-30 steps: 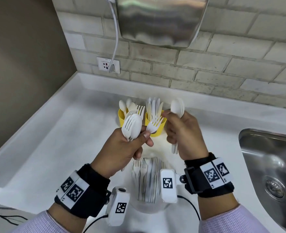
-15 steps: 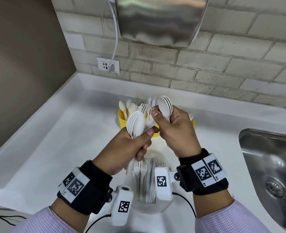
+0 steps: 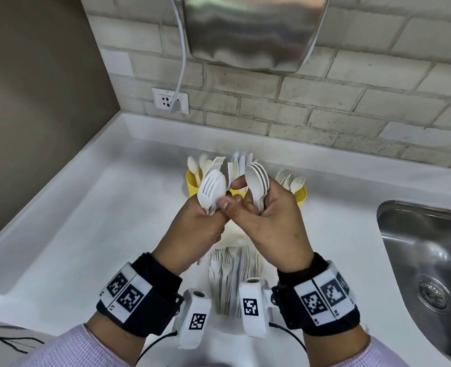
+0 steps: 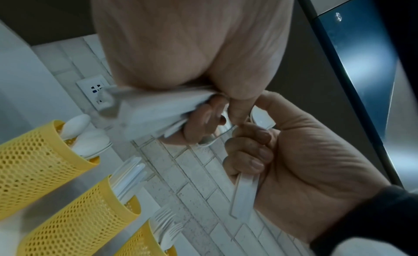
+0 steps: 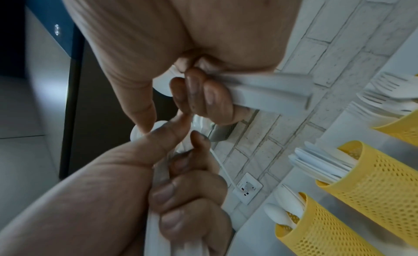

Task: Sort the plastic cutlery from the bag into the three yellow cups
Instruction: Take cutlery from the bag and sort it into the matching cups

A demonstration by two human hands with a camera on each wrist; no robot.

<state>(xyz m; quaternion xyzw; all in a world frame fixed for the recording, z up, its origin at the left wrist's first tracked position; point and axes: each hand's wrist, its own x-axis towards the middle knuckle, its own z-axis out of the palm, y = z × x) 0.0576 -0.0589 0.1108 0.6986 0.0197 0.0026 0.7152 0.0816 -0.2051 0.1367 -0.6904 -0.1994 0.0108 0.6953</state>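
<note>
My left hand (image 3: 223,205) grips a mixed bundle of white forks and spoons (image 3: 212,188) upright by the handles (image 4: 158,108). My right hand (image 3: 246,198) holds a stack of white spoons (image 3: 257,180), and its forefinger and thumb reach across to the left bundle. Both hands touch above the counter. Behind them stand three yellow mesh cups: the left cup (image 3: 191,181) holds spoons, the middle one (image 4: 79,215) knives (image 3: 239,164), the right cup (image 3: 301,195) forks. The clear bag of cutlery (image 3: 232,276) lies below my hands, partly hidden.
A steel sink (image 3: 417,260) is sunk into the white counter (image 3: 99,234) at the right. A brick wall with a socket (image 3: 170,100) and a hanging cable runs behind the cups. A steel wall unit (image 3: 256,30) hangs above. A brown wall closes the left side.
My right hand has moved left with its spoons until it meets my left hand. The left hand has lifted its bundle slightly; the right cup of forks is now uncovered.
</note>
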